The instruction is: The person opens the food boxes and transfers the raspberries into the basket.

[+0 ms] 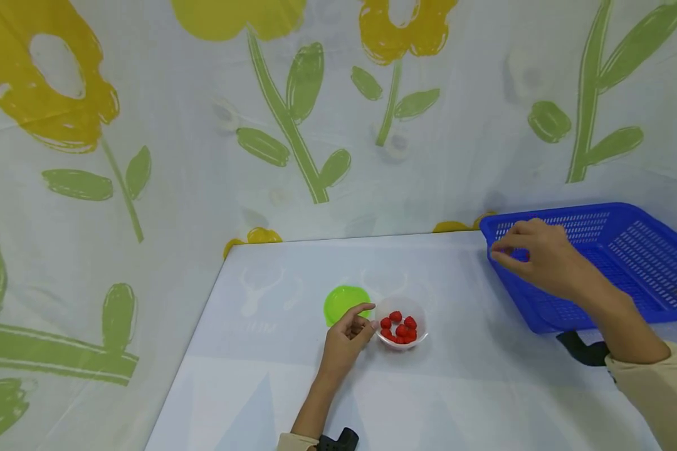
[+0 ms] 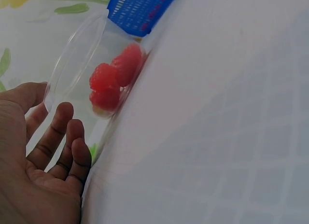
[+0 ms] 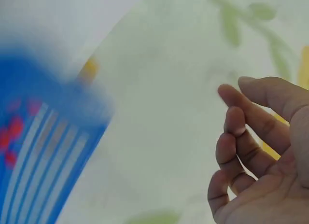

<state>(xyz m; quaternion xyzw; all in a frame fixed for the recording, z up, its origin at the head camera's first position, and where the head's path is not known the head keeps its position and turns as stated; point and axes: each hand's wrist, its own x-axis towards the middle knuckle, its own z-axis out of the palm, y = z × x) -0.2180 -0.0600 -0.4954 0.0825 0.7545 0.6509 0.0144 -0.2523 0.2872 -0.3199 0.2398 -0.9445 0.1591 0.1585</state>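
Observation:
A clear plastic bowl [image 1: 420,307] holds several red raspberries [image 1: 400,330] on the table. The left hand [image 1: 344,341] is at the bowl's left side, thumb and index fingertips right at its rim [image 2: 72,50], with the other fingers loosely bent. Behind that hand lies a flat bright green round thing [image 1: 341,300], partly covered by the fingers. My right hand [image 1: 541,254] is raised over the near-left part of a blue basket [image 1: 615,216]. Its fingers are loosely bent, with thumb and index tips close together and nothing between them [image 3: 260,132]. Red berries [image 3: 12,130] show in the basket.
The white table [image 1: 248,376] has its left edge running diagonally, and the basket stands at its far right. A pale cloth with printed yellow and green flowers [image 1: 293,113] hangs behind and to the left. Black straps [image 1: 583,351] are at both wrists.

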